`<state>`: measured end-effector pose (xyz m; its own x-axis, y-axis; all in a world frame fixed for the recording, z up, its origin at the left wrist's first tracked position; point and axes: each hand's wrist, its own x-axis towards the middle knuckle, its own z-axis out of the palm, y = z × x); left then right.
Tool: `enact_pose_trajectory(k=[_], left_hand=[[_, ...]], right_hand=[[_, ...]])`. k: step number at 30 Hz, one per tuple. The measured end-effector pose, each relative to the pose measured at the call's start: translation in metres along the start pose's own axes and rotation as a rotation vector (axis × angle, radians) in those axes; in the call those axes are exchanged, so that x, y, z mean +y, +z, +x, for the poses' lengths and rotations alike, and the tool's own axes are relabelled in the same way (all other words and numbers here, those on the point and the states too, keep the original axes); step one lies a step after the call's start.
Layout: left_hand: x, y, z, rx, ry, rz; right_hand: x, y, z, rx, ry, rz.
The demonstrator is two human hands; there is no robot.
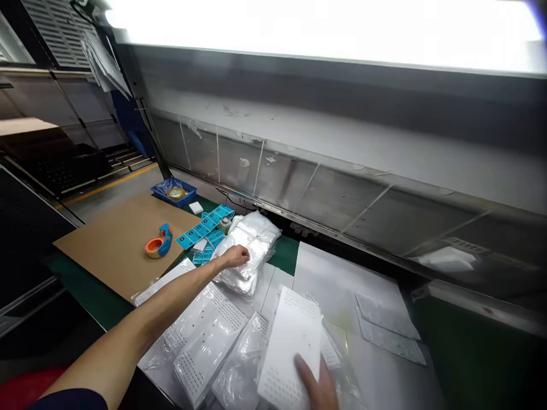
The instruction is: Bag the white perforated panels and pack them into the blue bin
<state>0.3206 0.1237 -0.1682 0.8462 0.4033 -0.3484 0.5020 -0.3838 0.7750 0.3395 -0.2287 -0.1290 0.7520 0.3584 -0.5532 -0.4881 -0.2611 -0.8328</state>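
My left hand (236, 256) reaches out over a stack of clear plastic bags (256, 233). Its fingers are curled together on the edge of a bag there. Near the front of the table, my right hand (317, 386) grips a flat white panel (293, 341) with rows of small slots, thumb on its face; the hand is slightly blurred. Beneath my left forearm lie several similar white panels (209, 347) in clear bags. Another crumpled clear bag (241, 364) lies between them and the held panel.
A brown cardboard sheet (115, 245) carries an orange-and-blue tape dispenser (159, 242). Behind are a blue tray (174, 192) with a tape roll, blue label strips (205, 225) and a small jar (225, 224). Flat clear bags (388, 327) lie right. A lamp (325, 34) hangs above.
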Motion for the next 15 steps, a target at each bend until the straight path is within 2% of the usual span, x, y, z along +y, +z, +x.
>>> enact_pose_trajectory(k=[2, 4, 7, 9, 11, 15], left_hand=[[-0.001, -0.003, -0.003, 0.035, -0.050, -0.059], [0.001, -0.005, -0.007, 0.075, -0.083, -0.126], [0.009, -0.008, -0.011, 0.168, -0.093, -0.223], [0.014, -0.015, -0.013, 0.244, -0.078, -0.280], [0.018, -0.025, -0.015, 0.296, -0.052, -0.328], [0.024, -0.042, -0.019, 0.295, 0.011, -0.369]], right_hand=[[-0.015, 0.030, 0.018, -0.216, 0.027, 0.175], [-0.024, 0.065, 0.040, -0.365, 0.021, 0.258], [-0.021, 0.105, 0.070, -0.429, 0.006, 0.267], [-0.012, 0.113, 0.080, -0.415, 0.021, 0.231], [-0.006, 0.110, 0.083, -0.395, 0.025, 0.189], [-0.018, 0.105, 0.085, -0.388, -0.031, 0.161]])
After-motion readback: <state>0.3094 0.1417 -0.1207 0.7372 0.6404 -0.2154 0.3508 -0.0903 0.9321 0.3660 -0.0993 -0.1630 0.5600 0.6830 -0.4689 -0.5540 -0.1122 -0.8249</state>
